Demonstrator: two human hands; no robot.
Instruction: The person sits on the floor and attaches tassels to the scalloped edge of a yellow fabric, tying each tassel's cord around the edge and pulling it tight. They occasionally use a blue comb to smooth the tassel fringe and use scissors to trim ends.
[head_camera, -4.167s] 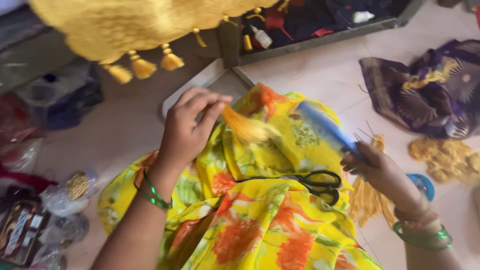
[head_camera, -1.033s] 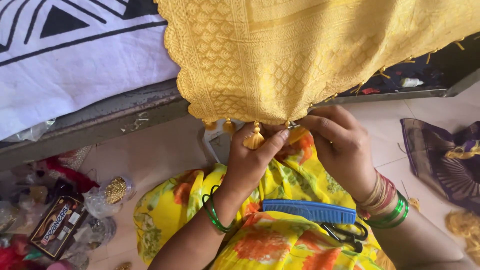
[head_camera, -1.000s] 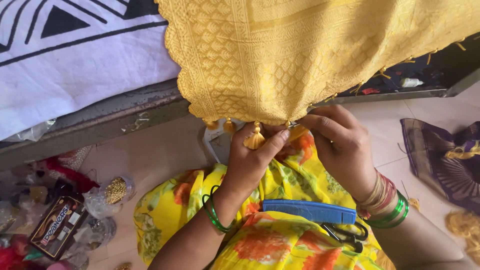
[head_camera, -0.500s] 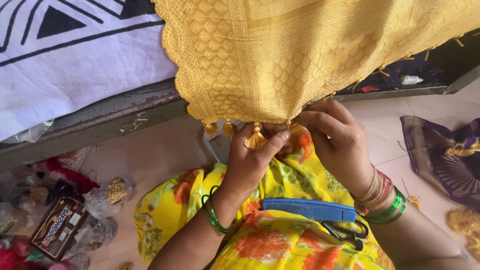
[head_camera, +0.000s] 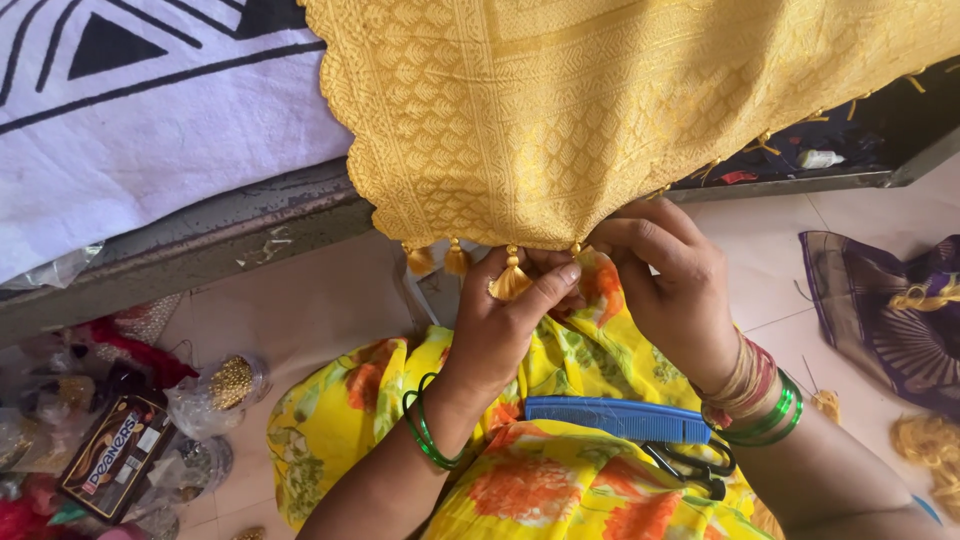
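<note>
The left hand (head_camera: 505, 330) pinches a golden tassel (head_camera: 510, 283) at the near hem of the yellow cloth (head_camera: 600, 110), which hangs from the far side. The right hand (head_camera: 670, 285) grips that hem just right of it. Keeping the edge taut would likely steady the tassel.

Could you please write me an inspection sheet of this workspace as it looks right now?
Surface: pale tiled floor; flowered yellow cloth across the lap.
Job's things: golden woven fabric hanging down; tassel at its scalloped edge.
Clutter: blue comb and black scissors on the lap; bags of beads at left; purple cloth at right.
Hands: left hand pinches the tassel; right hand grips the fabric edge.
Cables: nothing seen.
Surroundings: white patterned sheet on a raised ledge.
</note>
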